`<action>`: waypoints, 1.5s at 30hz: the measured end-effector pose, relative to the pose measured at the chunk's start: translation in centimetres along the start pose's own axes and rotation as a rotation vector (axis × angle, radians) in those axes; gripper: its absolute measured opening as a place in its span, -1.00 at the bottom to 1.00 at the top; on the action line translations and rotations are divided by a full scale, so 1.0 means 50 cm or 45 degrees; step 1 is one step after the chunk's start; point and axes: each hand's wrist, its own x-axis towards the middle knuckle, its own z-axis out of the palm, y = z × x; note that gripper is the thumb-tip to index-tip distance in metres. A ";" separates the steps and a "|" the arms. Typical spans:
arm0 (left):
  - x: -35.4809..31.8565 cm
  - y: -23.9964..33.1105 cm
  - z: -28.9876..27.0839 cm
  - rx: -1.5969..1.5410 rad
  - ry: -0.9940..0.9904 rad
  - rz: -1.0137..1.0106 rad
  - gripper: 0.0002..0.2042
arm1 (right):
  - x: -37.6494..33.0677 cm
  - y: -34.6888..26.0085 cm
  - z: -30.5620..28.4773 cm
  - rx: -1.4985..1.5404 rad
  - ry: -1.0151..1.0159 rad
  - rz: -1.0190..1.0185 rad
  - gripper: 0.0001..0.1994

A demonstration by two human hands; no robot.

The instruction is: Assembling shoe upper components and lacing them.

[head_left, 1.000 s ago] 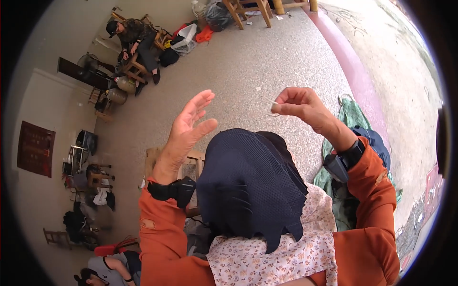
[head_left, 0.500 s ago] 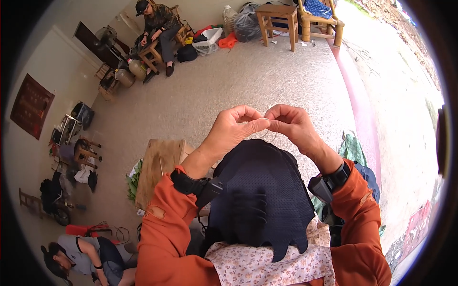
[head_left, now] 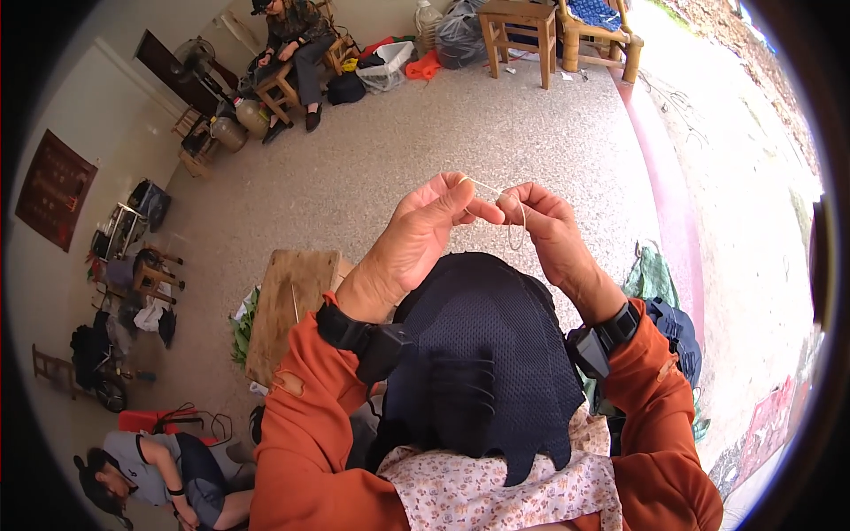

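Observation:
A thin pale string [head_left: 485, 187] runs taut between my two hands, raised in front of me. My left hand [head_left: 423, 226] pinches one end between thumb and forefinger. My right hand [head_left: 551, 232] has its fingertips closed on the string too, and a small loop hangs below them. Under the hands, a dark navy mesh fabric piece [head_left: 482, 327] lies over my lap, above a flowered apron [head_left: 509, 482]. Whether the string joins the fabric cannot be made out.
A wooden stool [head_left: 288, 332] with a thin stick [head_left: 295, 303] on it stands by my left forearm. Green and navy cloths [head_left: 653, 274] lie at my right. One person [head_left: 292, 44] sits at the far left; another [head_left: 168, 473] bends over at the near left.
My hands have moved slightly up and apart, drawing the string out between them. The left hand has turned, and the loop now hangs beneath the right fingertips.

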 end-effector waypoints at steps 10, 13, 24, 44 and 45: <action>0.001 -0.033 0.032 0.689 0.006 0.042 -0.76 | -0.018 -0.027 0.032 -0.116 0.003 -0.117 -0.90; 0.005 -0.041 0.023 0.665 0.026 0.054 -0.82 | -0.016 -0.028 0.027 -0.147 0.029 -0.141 -0.88; -0.001 -0.004 -0.044 -0.367 -0.356 0.192 -0.75 | 0.016 -0.046 0.012 1.370 -0.558 -0.068 -0.84; -0.114 -0.151 -0.146 0.444 0.212 -0.337 -0.30 | -0.050 0.043 -0.031 -0.646 -0.239 0.526 -0.32; -0.125 -0.139 -0.131 0.419 0.230 -0.309 -0.20 | -0.062 0.029 -0.018 -0.644 -0.252 0.520 -0.32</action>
